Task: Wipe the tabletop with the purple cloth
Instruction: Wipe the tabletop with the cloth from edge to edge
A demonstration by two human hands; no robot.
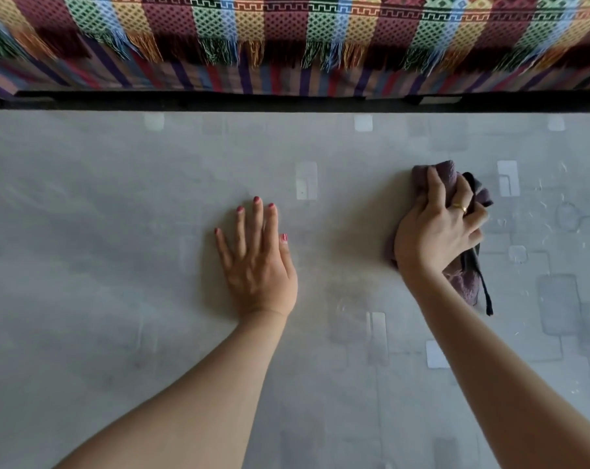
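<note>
The grey tabletop point(117, 231) with a faint pattern of pale squares fills most of the view. My right hand point(436, 228) grips the bunched purple cloth point(463, 282) and holds it down on the table right of centre; a dark edge of the cloth trails toward me. Part of the cloth is hidden under my palm. My left hand point(259, 262) lies flat on the table near the middle, fingers straight and spread, holding nothing.
Beyond the table's far edge stands a sofa or bed with a multicoloured woven blanket point(287, 28) whose fringe hangs down. A dark gap separates it from the table. Small specks and scratches mark the surface at the right point(541, 228).
</note>
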